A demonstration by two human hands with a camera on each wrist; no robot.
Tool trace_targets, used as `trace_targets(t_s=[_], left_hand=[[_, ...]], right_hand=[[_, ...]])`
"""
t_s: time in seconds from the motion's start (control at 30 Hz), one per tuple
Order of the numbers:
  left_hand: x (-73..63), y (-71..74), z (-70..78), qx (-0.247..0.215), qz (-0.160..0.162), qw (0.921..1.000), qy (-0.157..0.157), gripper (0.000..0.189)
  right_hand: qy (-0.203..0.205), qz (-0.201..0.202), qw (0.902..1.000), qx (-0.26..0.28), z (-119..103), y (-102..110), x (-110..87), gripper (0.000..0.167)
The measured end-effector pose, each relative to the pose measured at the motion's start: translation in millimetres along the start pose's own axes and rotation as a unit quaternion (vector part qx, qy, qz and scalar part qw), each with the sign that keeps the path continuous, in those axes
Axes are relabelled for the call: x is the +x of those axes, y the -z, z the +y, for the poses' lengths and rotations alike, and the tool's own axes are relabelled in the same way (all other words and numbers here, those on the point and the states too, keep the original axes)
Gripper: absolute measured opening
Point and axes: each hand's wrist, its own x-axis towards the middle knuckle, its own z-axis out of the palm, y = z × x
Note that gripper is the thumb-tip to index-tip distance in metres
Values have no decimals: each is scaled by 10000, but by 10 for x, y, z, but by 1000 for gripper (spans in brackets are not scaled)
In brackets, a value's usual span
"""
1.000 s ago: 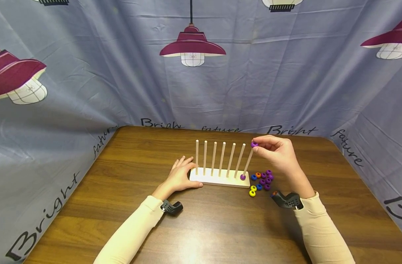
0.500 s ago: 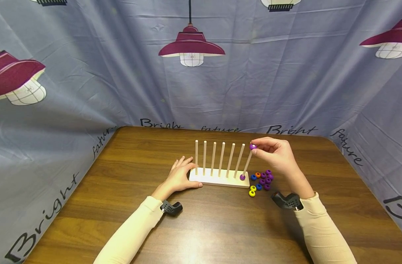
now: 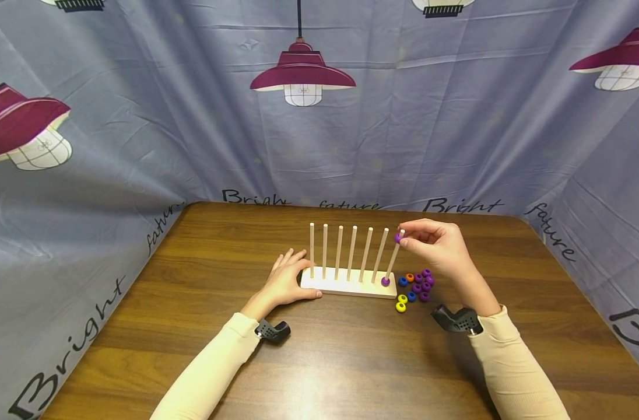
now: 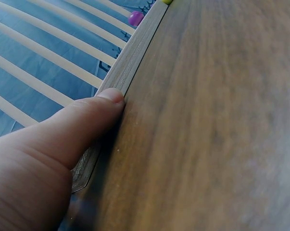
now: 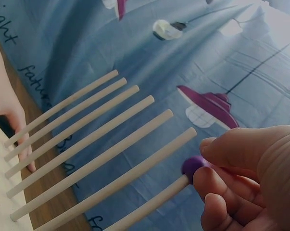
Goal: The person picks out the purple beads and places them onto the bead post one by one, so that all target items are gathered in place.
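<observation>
A pale wooden peg board (image 3: 351,285) with a row of several upright pegs stands on the table. My left hand (image 3: 285,283) holds its left end, thumb (image 4: 99,108) along the front edge and fingers spread round the far side. At the rightmost peg, my right hand (image 3: 435,242) pinches a purple bead (image 5: 193,166) between thumb and fingertips. The bead is threaded on that peg, just below the peg's top. Another purple bead (image 3: 385,282) sits at the foot of the same peg. The other pegs are bare.
Loose beads lie right of the board: several purple (image 3: 427,287), blue ones (image 3: 411,297), an orange one (image 3: 410,277) and yellow ones (image 3: 400,307). A printed curtain (image 3: 403,128) hangs behind the brown wooden table (image 3: 330,361).
My right hand has lowered the purple bead from the tip of the rightmost peg a little way down it, so the peg's top now shows through. The left hand has stayed put.
</observation>
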Motion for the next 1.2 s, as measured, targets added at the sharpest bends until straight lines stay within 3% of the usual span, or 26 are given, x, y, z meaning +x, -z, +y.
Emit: trace_targets(t_s=[0.13,0.37,0.53,1.2], left_hand=[[3,16,14,22,-40,10000,39,67],[0,22,12,0,-25,10000,46,68],[-5,28,14,-1,10,10000,44,68],[-3,12,4,26,-64,10000,43,69]], right_hand=[[12,26,10000,-89,2,6,-2,18],[124,73,9996,-230,7,3,0,28],[94,69,9996,-273,6,0,-2,19],[-529,316,9928,-1030,201,248,-194,26]])
